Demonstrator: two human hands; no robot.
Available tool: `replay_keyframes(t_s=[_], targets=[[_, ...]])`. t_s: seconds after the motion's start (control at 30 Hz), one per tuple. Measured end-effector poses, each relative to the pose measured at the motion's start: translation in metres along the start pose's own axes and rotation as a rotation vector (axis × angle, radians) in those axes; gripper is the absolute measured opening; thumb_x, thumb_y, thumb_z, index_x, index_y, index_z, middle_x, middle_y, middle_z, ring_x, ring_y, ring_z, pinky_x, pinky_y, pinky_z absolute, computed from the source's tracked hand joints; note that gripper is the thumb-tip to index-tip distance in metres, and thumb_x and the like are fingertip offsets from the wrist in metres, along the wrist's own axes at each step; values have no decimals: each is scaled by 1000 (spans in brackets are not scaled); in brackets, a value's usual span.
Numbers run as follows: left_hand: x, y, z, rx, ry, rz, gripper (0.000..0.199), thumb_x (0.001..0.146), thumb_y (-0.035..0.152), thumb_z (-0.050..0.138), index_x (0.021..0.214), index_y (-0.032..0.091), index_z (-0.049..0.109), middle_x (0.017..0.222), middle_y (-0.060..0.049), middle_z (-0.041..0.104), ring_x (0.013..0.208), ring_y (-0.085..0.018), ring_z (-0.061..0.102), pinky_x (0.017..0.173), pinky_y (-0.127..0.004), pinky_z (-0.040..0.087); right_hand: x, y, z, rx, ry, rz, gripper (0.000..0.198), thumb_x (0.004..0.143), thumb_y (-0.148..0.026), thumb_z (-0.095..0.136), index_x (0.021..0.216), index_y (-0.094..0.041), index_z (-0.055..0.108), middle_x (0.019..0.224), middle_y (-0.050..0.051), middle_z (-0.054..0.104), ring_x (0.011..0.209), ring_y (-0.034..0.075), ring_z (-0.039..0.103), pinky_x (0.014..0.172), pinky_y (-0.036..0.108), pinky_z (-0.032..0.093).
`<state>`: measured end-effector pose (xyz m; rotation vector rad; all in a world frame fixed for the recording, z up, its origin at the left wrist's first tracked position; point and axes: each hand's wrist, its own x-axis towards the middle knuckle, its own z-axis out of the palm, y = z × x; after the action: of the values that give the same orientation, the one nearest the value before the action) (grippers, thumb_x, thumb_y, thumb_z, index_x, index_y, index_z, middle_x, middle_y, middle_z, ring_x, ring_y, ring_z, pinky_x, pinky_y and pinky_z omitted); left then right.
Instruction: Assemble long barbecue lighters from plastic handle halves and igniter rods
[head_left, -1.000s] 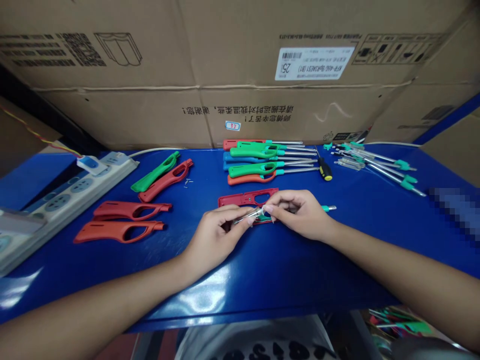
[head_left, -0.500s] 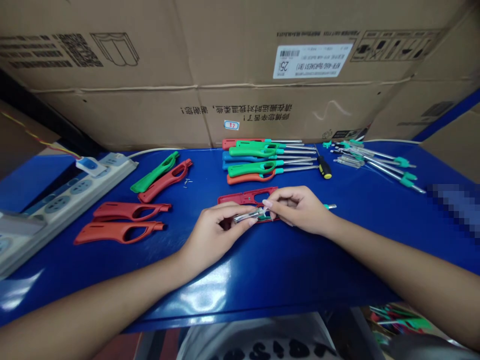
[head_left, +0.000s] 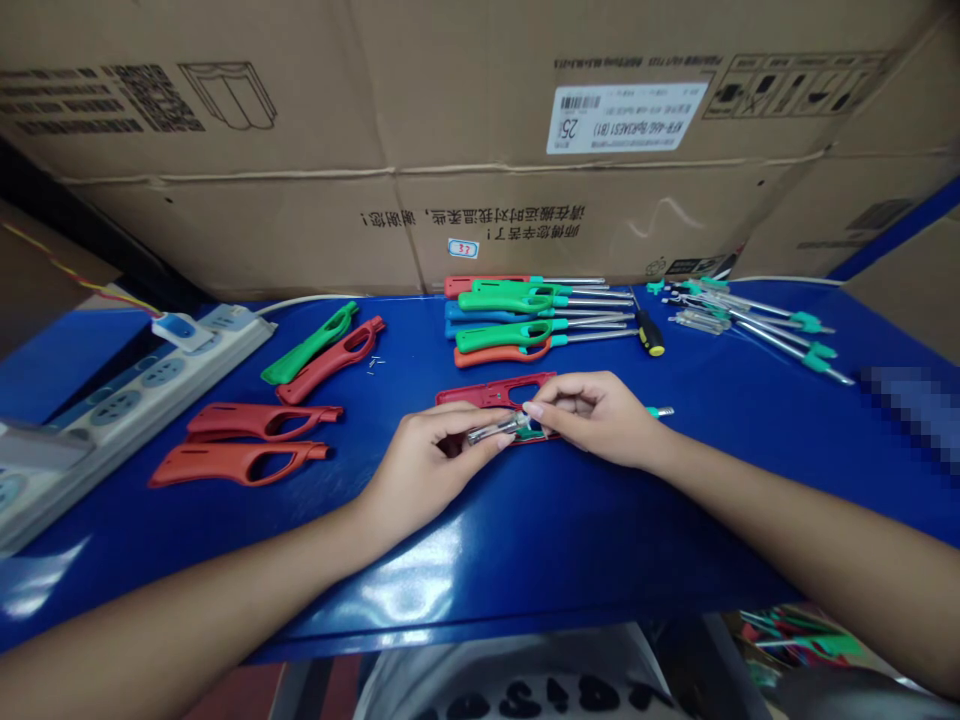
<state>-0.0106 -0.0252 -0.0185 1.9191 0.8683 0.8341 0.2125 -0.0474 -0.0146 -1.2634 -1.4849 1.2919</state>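
My left hand (head_left: 442, 445) pinches a small clear lighter fuel tank (head_left: 491, 431) between thumb and fingers, its whitish tip pointing right. Close against that tip, my right hand (head_left: 592, 415) has thumb and forefinger pressed together; what they grip is too small to make out. Below both hands lies a red lighter handle half (head_left: 472, 393) on the blue table, with another red shell piece partly covered by the fingers. A metal lighter tube (head_left: 664, 411) with a teal collar sticks out from behind my right hand.
Several assembled lighters (head_left: 510, 333) lie by the cardboard box (head_left: 300, 230), beside a black-and-yellow screwdriver (head_left: 649, 335). Metal tubes (head_left: 772, 330) are piled at right. Red handle shells (head_left: 240, 464), a green shell (head_left: 311, 345), tiny screws (head_left: 375, 364) and a power strip (head_left: 165, 385) are at left.
Both hands stay nearly in place. The fuel tank and the right fingertips have shifted very slightly, with the tank's tip now closer to the right fingers.
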Motion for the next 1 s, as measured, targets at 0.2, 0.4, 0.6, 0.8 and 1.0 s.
replay_keyframes(t_s=[0.2, 0.4, 0.6, 0.8, 1.0], targets=[[6, 2, -20, 172, -99, -42, 19, 88, 33, 73, 102, 21, 77, 93, -3, 79, 75, -17, 67, 67, -28, 49, 2, 0, -5, 21, 26, -31, 45, 85, -60, 67, 86, -15, 63, 70, -1, 64, 38, 2, 42, 38, 21, 33], [12, 9, -34, 391, -217, 47, 12, 89, 32, 71, 94, 23, 76, 91, -1, 75, 83, -17, 65, 78, -31, 49, 4, 2, -9, 31, 34, -56, 43, 87, -57, 66, 84, -15, 62, 71, -1, 64, 37, 2, 42, 38, 20, 32], [7, 10, -30, 451, -224, 50, 14, 89, 25, 69, 102, 21, 75, 98, -2, 70, 83, -15, 65, 74, -27, 50, 3, 4, -10, 31, 32, -66, 40, 87, -54, 67, 87, -14, 62, 73, 0, 65, 38, 2, 43, 38, 20, 32], [7, 9, -29, 420, -241, 50, 16, 95, 27, 66, 105, 25, 77, 98, -1, 72, 79, -13, 65, 73, -25, 50, 2, 6, -11, -31, 21, -108, 31, 90, -47, 66, 94, -16, 68, 79, 3, 70, 52, 8, 56, 47, 21, 44], [2, 8, -29, 497, -269, 105, 19, 95, 27, 66, 109, 24, 78, 95, -3, 71, 83, -17, 68, 74, -28, 52, -1, 7, -13, -230, -39, -213, 28, 93, -40, 64, 108, -18, 75, 89, 6, 75, 63, 12, 62, 51, 22, 46]])
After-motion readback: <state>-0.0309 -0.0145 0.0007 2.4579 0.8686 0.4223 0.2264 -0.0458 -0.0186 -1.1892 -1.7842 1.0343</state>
